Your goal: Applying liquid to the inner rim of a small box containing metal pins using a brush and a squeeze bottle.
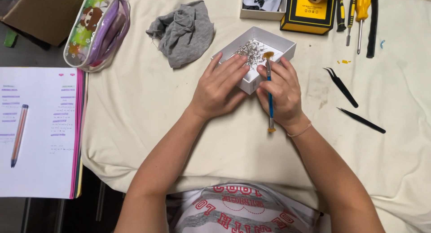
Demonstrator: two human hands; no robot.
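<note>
Notebook: open lined paper notebook [42, 129] with an orange pencil [19, 135] on it, far left of the box.
Pouch: clear plastic pencil pouch with purple trim [96, 28], up-left of the box.
Cloth: crumpled grey cloth [184, 31], just left of the box.
Left hand [218, 87]: flat on the box's near-left corner, fingers spread slightly, gripping nothing.
Box: small white cardboard box [274, 40] holding silvery metal bits [250, 51].
Right hand [283, 91]: at the box's near edge, fingers clamped on a thin blue-handled tool [270, 100], tip over the box.
Tweezers: two black tweezers [341, 87], right of the box.
</note>
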